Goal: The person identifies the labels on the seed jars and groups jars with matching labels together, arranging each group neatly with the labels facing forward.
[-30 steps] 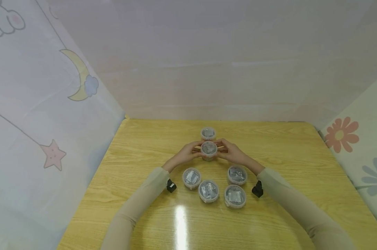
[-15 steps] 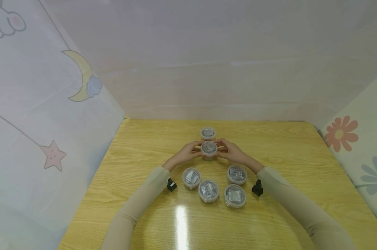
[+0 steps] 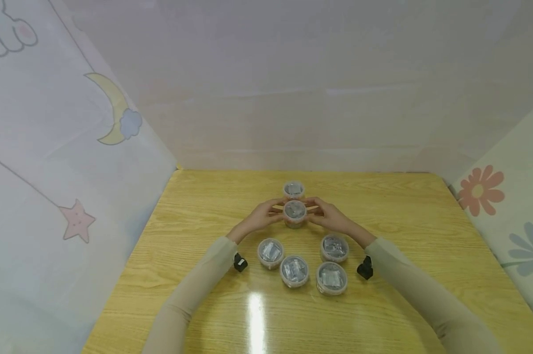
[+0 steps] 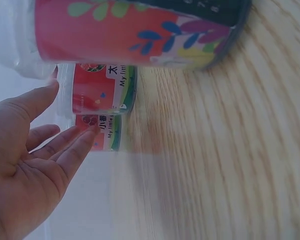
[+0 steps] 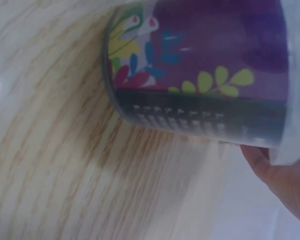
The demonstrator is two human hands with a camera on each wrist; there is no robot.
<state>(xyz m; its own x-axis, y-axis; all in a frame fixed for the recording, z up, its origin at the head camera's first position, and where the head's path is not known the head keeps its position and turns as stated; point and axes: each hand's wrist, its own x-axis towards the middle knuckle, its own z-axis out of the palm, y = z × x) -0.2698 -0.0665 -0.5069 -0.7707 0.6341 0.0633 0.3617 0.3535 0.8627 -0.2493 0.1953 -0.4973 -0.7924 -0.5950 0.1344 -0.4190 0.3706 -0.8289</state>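
Note:
A clear-lidded plastic jar (image 3: 294, 211) stands upright near the back of the table, between both hands. My left hand (image 3: 261, 216) holds its left side, thumb nearer me and fingers farther back; my right hand (image 3: 330, 217) holds the right side the same way. In the left wrist view this jar has a red label (image 4: 97, 90), and the left hand (image 4: 35, 155) touches it with the thumb near the lid. Directly behind stands another jar (image 3: 294, 189), also red-labelled (image 4: 97, 135). In the right wrist view a purple-labelled jar (image 5: 200, 65) hides most of the right hand (image 5: 285, 187).
Nearer me on the wooden table (image 3: 195, 196) stand a left jar (image 3: 270, 252), a front middle jar (image 3: 294, 271), a front right jar (image 3: 332, 278) and a right jar (image 3: 334, 247), all holding packets under clear lids. A pale wall (image 3: 293, 123) rises behind the table.

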